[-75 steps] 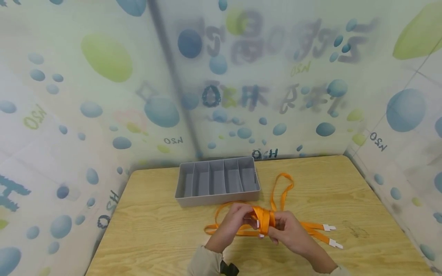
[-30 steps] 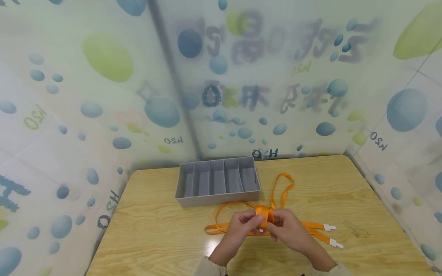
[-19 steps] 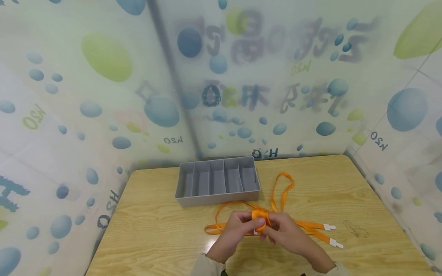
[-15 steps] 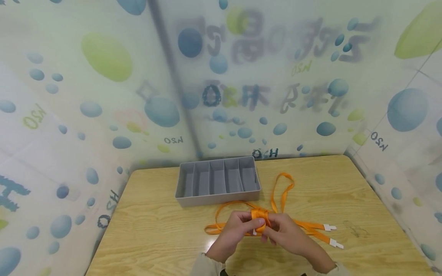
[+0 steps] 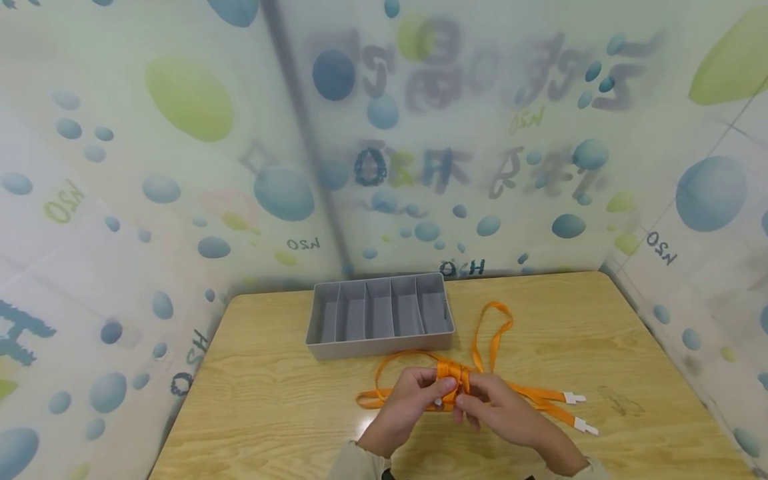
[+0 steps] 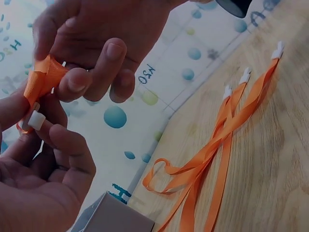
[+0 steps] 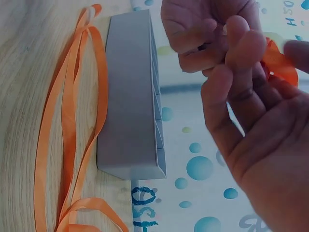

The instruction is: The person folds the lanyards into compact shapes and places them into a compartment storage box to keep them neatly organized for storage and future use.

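In the head view both hands meet over the table on a wound bundle of orange lanyard (image 5: 451, 375). My left hand (image 5: 407, 401) pinches its left side, thumb in front. My right hand (image 5: 501, 408) holds the right side between thumb and fingers. A white plastic clip (image 6: 36, 120) pokes out of the bundle by the left fingers in the left wrist view. Underneath, more orange lanyards (image 5: 543, 395) lie loose on the table, some white clips pointing right and one loop reaching toward the back. In the right wrist view the fingers hide most of the bundle (image 7: 280, 65).
A grey box (image 5: 379, 347) with several empty compartments stands behind the hands, near the table's back edge. The wooden table (image 5: 270, 400) ends against patterned curtain-like walls (image 5: 384, 200) at the back and sides.
The left hand has come round so its thumb presses the bundle's front. Hanging loops have been drawn into a more compact bundle, which has shifted slightly left with the right hand.
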`<state>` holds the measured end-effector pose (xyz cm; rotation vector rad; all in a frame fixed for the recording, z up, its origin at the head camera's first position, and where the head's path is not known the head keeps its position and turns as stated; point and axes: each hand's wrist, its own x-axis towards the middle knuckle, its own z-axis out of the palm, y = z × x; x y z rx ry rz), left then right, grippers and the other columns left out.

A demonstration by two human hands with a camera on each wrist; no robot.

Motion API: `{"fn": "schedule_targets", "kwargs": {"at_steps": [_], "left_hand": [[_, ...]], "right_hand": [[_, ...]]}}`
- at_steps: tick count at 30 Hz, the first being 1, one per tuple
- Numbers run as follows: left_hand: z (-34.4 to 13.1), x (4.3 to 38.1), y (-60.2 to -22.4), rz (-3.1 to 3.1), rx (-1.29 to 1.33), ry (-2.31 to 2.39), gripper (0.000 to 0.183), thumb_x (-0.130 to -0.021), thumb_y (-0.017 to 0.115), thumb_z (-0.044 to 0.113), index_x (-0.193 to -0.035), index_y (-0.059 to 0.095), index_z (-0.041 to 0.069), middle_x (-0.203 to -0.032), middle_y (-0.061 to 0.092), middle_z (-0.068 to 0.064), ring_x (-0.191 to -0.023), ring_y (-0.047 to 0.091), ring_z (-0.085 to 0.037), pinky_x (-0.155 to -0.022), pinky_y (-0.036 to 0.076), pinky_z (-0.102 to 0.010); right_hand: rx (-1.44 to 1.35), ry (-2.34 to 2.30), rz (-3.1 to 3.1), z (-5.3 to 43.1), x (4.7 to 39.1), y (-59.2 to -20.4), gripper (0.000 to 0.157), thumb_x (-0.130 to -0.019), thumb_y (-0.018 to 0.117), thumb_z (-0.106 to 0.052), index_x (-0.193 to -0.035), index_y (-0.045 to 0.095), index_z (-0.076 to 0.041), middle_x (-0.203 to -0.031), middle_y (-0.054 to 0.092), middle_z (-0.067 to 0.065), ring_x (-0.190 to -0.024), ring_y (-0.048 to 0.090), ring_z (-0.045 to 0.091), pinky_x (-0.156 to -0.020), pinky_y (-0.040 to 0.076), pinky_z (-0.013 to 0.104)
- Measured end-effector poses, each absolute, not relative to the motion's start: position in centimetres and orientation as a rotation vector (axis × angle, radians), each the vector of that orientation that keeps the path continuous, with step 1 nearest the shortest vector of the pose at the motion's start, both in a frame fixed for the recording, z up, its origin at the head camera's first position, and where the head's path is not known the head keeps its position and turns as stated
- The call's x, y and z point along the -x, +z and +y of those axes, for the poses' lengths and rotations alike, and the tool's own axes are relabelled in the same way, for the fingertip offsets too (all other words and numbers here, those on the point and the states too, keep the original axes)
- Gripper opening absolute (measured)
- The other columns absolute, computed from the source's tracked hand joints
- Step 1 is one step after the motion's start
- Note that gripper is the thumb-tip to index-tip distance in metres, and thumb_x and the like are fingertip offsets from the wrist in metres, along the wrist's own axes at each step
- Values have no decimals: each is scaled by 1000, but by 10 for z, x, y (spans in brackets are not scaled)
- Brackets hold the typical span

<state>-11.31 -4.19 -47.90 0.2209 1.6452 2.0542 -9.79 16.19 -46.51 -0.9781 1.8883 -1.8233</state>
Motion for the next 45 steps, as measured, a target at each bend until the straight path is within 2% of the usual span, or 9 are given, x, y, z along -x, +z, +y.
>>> {"fn": "schedule_targets", "kwargs": {"at_steps": [4,8,16,22,24,30,38,40,45], "left_hand": [[-44,113,-477,1633,-249,2049,36,-97,68,23,-110,69,-10,-90,71,4,-75,55,-7,-65,47,-22],[-47,113,-476,1630,-286,2035,38,-97,67,19,-111,66,-16,-90,70,5,-74,55,-7,-65,47,-20],[-51,114,-476,1680,-382,1959,36,-94,71,20,-107,70,-13,-88,72,6,-71,55,-6,-63,46,-19],[-54,115,-475,1757,-443,1874,31,-89,77,21,-101,74,-8,-86,71,5,-69,57,-5,-62,48,-20],[-55,115,-474,1761,-465,1856,28,-89,77,19,-101,75,-7,-88,72,3,-72,59,-5,-63,49,-20],[-56,114,-471,1764,-488,1831,25,-91,74,16,-103,74,-6,-95,74,-1,-75,61,-5,-64,50,-20],[-57,112,-468,1812,-496,1867,24,-94,71,15,-104,73,-6,-100,73,-8,-82,64,-7,-70,53,-22],[-57,112,-468,1814,-488,1883,24,-94,71,15,-106,73,-5,-103,73,-9,-85,66,-8,-72,55,-23],[-59,112,-468,1865,-491,1917,25,-95,70,14,-110,72,-5,-106,72,-14,-86,68,-9,-72,56,-23]], "right_hand": [[1067,-1842,1820,164,100,-466,29,-104,29,8,-115,56,8,-86,63,25,-59,51,34,-55,52,30],[1085,-1831,1883,164,100,-467,32,-106,29,6,-106,61,6,-83,64,22,-58,52,33,-55,51,28],[1025,-1864,2085,161,99,-467,28,-102,44,6,-95,70,-3,-70,68,12,-45,46,23,-38,34,20],[942,-1917,2182,158,98,-469,27,-95,58,7,-78,73,-8,-63,67,5,-42,45,12,-36,34,19],[937,-1932,2165,157,98,-469,27,-94,59,8,-76,72,-6,-61,66,6,-42,45,13,-36,35,20],[968,-1908,2106,158,97,-466,29,-99,52,6,-78,70,-4,-65,66,9,-46,47,25,-42,42,24],[1003,-1885,2046,162,96,-466,33,-103,40,7,-87,68,-3,-62,57,13,-53,49,17,-50,46,28],[1010,-1914,2060,161,96,-468,33,-102,41,8,-88,69,-3,-62,57,12,-52,49,18,-50,46,28],[983,-2065,2151,159,96,-472,27,-97,50,13,-95,73,0,-71,66,11,-49,47,20,-41,42,29]]}}
